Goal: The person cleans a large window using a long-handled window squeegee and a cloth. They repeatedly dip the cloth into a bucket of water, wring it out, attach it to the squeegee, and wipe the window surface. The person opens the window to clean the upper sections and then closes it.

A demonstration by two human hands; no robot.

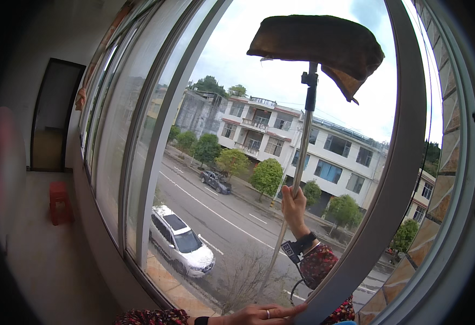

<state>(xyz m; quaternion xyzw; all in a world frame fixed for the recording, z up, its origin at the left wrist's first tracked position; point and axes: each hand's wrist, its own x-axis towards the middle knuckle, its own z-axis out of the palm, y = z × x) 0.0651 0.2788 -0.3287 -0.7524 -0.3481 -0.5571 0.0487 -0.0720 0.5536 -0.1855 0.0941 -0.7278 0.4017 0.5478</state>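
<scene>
My right hand (294, 209) grips the metal pole (301, 158) of a flat mop, held upright beyond the window glass. The arm reaches around the outside of the sliding sash's stile (383, 178). At the pole's top, a dark brown cloth (314, 42) covers the mop head, one corner hanging loose at the right. Low in the view, my left hand (258, 313) lies at the foot of the sash, its extended fingers touching the stile; the lower hand is cut off, so its grip is unclear. A small device with a cable (290, 252) is strapped to my right wrist.
The outer window frame (461, 195) and tiled wall (430, 207) are close on the right. More window panes (119, 101) run left. Indoors stand a red plastic stool (60, 199) and a doorway (56, 113). Below outside are a street (209, 207) and a white car (184, 239).
</scene>
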